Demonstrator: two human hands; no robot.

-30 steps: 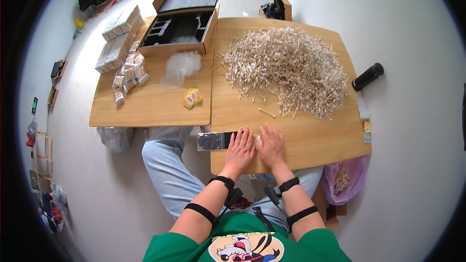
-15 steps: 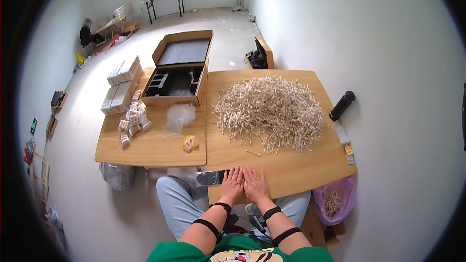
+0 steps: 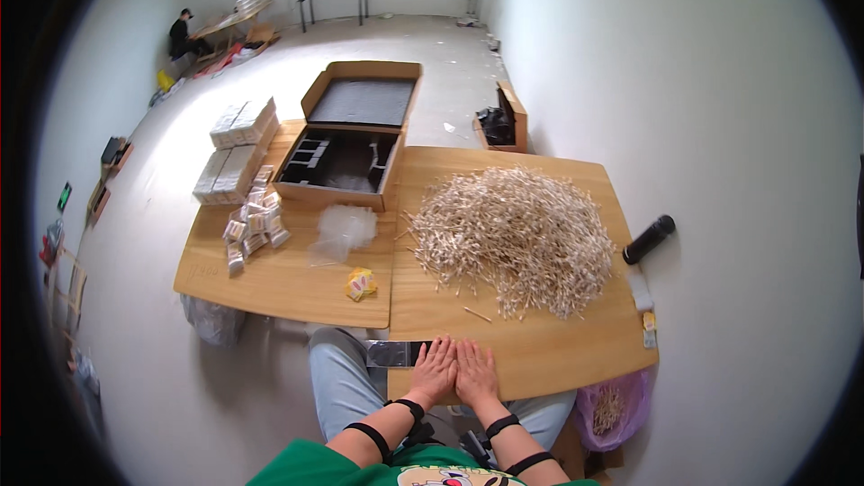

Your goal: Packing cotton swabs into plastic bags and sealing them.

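Note:
My left hand [image 3: 436,369] and my right hand [image 3: 476,371] lie flat, palms down and side by side, at the table's near edge. Their fingers are stretched out and neither holds anything. Partly under or against my left hand is a dark flat item in a clear plastic sleeve [image 3: 389,354], jutting left past the table's edge. A single cotton swab [image 3: 478,314] lies just beyond my fingers. Farther off spreads a large heap of cotton swabs [image 3: 517,238].
An open cardboard box [image 3: 387,195], clear bags [image 3: 346,227], yellow cards [image 3: 361,284], small packets [image 3: 255,229] and stacked white packs [image 3: 225,174] occupy the left table. At the right stand a black bottle [image 3: 648,239] and a purple bag [image 3: 621,409] holding swabs. Someone sits far left.
My view has tilted and turned slightly, so the tables appear lower and a little to the right. Both hands stay flat in the same place on the table.

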